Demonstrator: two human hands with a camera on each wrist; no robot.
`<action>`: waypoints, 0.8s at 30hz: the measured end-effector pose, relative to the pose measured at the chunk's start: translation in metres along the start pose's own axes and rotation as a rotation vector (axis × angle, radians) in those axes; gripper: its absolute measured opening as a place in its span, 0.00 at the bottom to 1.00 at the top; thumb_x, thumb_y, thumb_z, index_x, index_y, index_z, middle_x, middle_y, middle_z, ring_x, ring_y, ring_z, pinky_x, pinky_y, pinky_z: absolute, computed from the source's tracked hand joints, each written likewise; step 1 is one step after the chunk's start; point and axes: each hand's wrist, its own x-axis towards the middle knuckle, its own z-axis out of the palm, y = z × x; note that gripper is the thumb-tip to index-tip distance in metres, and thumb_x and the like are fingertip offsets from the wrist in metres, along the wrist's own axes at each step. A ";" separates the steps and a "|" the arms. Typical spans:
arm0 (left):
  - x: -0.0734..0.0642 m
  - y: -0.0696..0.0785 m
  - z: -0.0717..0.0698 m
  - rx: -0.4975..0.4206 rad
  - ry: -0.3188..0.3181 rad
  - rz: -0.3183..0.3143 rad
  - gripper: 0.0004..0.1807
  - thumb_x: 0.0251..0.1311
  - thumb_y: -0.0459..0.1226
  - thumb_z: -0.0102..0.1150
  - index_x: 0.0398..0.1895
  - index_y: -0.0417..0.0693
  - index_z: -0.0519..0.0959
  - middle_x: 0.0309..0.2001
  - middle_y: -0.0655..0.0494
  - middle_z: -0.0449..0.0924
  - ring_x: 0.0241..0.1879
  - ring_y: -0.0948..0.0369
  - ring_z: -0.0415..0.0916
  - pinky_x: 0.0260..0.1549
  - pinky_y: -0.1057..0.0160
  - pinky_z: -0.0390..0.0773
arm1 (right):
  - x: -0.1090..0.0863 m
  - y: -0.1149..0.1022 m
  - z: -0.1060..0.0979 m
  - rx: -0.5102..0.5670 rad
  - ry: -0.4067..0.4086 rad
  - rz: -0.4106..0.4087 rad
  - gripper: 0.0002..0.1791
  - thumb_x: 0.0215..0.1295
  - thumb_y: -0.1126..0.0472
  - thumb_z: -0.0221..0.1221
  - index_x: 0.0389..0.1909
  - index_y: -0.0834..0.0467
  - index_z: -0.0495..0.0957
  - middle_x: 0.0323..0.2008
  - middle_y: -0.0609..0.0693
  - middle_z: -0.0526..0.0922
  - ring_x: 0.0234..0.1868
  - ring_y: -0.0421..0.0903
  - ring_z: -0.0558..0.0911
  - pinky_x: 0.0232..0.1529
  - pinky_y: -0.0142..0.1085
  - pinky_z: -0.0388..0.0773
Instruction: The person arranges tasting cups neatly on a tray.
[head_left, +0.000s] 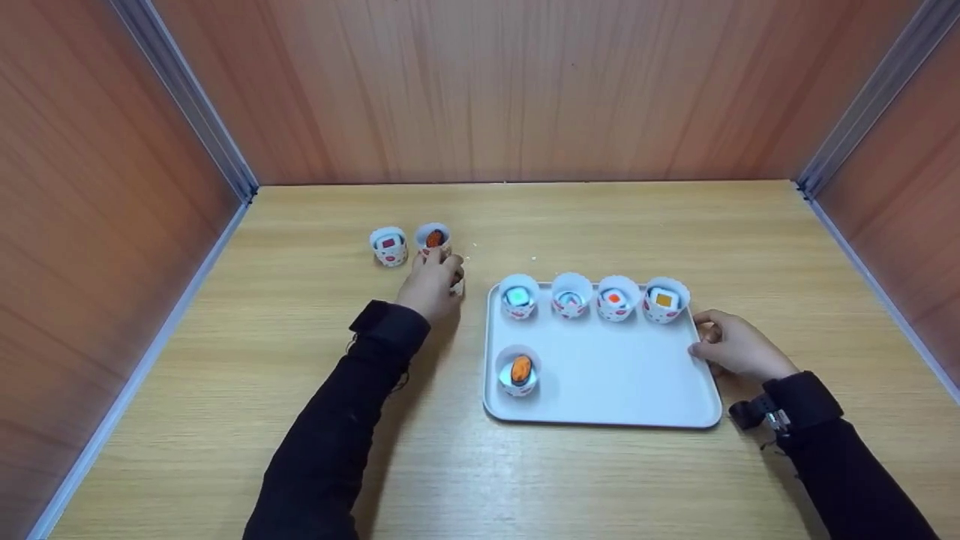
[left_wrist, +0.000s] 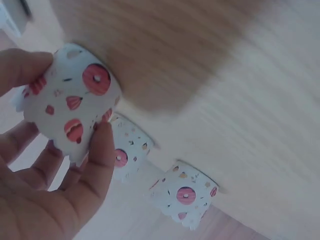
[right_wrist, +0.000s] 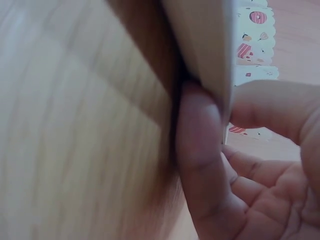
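Note:
My left hand [head_left: 430, 286] pinches a white paper baking cup [left_wrist: 72, 102] printed with pink donuts, thumb on one side and fingers on the other. From the head view this cup is mostly hidden behind the hand, so its contents do not show. Just beyond stand two similar cups: one cup [head_left: 389, 253] has a white and dark-red piece inside, the other cup [head_left: 424, 229] a brown-orange piece. On the right, my right hand [head_left: 739, 349] grips the edge of a white tray [head_left: 607, 375], with a finger under the rim and the thumb on top.
Along the tray's far side stands a row of several cups, from a cup with a green piece [head_left: 518, 297] to a cup with a yellow-topped piece [head_left: 664, 301]. A cup with an orange piece [head_left: 517, 379] stands near its left side. Wooden panels [head_left: 510, 90] enclose the table.

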 end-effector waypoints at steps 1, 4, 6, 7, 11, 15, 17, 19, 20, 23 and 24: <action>-0.001 0.000 -0.002 -0.001 -0.008 -0.001 0.25 0.62 0.36 0.59 0.64 0.45 0.71 0.68 0.39 0.61 0.66 0.37 0.58 0.62 0.45 0.70 | 0.000 0.000 0.000 0.003 0.001 0.004 0.37 0.65 0.62 0.58 0.69 0.74 0.55 0.32 0.52 0.73 0.26 0.43 0.77 0.26 0.35 0.79; -0.006 0.004 -0.009 -0.002 -0.015 0.014 0.25 0.61 0.37 0.60 0.62 0.44 0.72 0.66 0.39 0.63 0.64 0.38 0.60 0.62 0.46 0.69 | -0.001 -0.001 -0.001 -0.005 0.017 0.001 0.37 0.66 0.60 0.58 0.69 0.73 0.55 0.34 0.54 0.75 0.28 0.44 0.79 0.28 0.35 0.80; -0.010 0.006 -0.013 0.007 -0.003 0.049 0.25 0.59 0.36 0.61 0.60 0.43 0.73 0.64 0.39 0.66 0.62 0.38 0.62 0.62 0.46 0.67 | -0.002 -0.002 -0.002 -0.012 0.046 -0.018 0.36 0.66 0.60 0.58 0.69 0.73 0.56 0.36 0.56 0.76 0.29 0.44 0.80 0.30 0.35 0.81; -0.012 0.007 -0.016 0.009 0.004 0.062 0.25 0.57 0.35 0.63 0.60 0.43 0.74 0.63 0.39 0.67 0.62 0.38 0.63 0.62 0.46 0.67 | -0.003 -0.003 -0.002 -0.015 0.065 -0.028 0.36 0.66 0.59 0.57 0.69 0.72 0.57 0.38 0.57 0.76 0.31 0.44 0.81 0.31 0.35 0.81; -0.019 0.013 -0.026 0.007 0.026 0.094 0.26 0.54 0.35 0.66 0.59 0.43 0.74 0.62 0.38 0.69 0.60 0.37 0.64 0.62 0.46 0.66 | -0.008 -0.011 -0.003 -0.024 0.157 -0.072 0.34 0.68 0.58 0.57 0.69 0.69 0.59 0.45 0.62 0.75 0.37 0.47 0.81 0.35 0.35 0.82; -0.027 0.020 -0.036 -0.013 0.030 0.108 0.28 0.54 0.35 0.67 0.60 0.44 0.74 0.61 0.40 0.69 0.59 0.38 0.65 0.60 0.47 0.70 | -0.013 -0.024 -0.003 -0.055 0.246 -0.107 0.32 0.68 0.57 0.57 0.68 0.65 0.62 0.49 0.63 0.75 0.44 0.53 0.81 0.36 0.32 0.80; -0.031 0.026 -0.039 -0.019 0.028 0.128 0.29 0.54 0.35 0.66 0.61 0.45 0.73 0.60 0.41 0.70 0.58 0.40 0.66 0.58 0.48 0.71 | -0.016 -0.031 -0.001 -0.060 0.281 -0.133 0.31 0.68 0.56 0.58 0.68 0.64 0.64 0.50 0.63 0.75 0.47 0.56 0.80 0.36 0.30 0.78; -0.036 0.033 -0.042 -0.018 0.030 0.161 0.29 0.54 0.36 0.66 0.61 0.44 0.73 0.58 0.42 0.71 0.56 0.41 0.66 0.57 0.48 0.71 | -0.017 -0.039 0.003 -0.056 0.308 -0.172 0.31 0.68 0.56 0.59 0.67 0.64 0.65 0.52 0.63 0.75 0.50 0.58 0.79 0.39 0.30 0.77; -0.038 0.037 -0.044 -0.023 0.031 0.177 0.28 0.54 0.36 0.66 0.61 0.44 0.73 0.56 0.43 0.72 0.56 0.42 0.66 0.57 0.48 0.70 | -0.018 -0.043 0.006 -0.043 0.313 -0.196 0.31 0.67 0.56 0.60 0.67 0.64 0.65 0.54 0.64 0.75 0.52 0.59 0.78 0.42 0.32 0.78; -0.044 0.051 -0.046 -0.034 0.031 0.232 0.27 0.55 0.36 0.66 0.60 0.44 0.74 0.52 0.45 0.73 0.53 0.45 0.67 0.55 0.49 0.70 | -0.020 -0.057 0.016 -0.006 0.310 -0.261 0.34 0.66 0.54 0.62 0.68 0.64 0.64 0.59 0.64 0.72 0.58 0.60 0.74 0.50 0.41 0.78; -0.046 0.057 -0.046 -0.038 0.027 0.252 0.27 0.55 0.36 0.66 0.59 0.44 0.74 0.51 0.45 0.73 0.51 0.46 0.68 0.54 0.49 0.70 | -0.020 -0.061 0.019 0.007 0.303 -0.285 0.35 0.65 0.54 0.63 0.68 0.65 0.63 0.61 0.64 0.70 0.60 0.60 0.73 0.53 0.44 0.78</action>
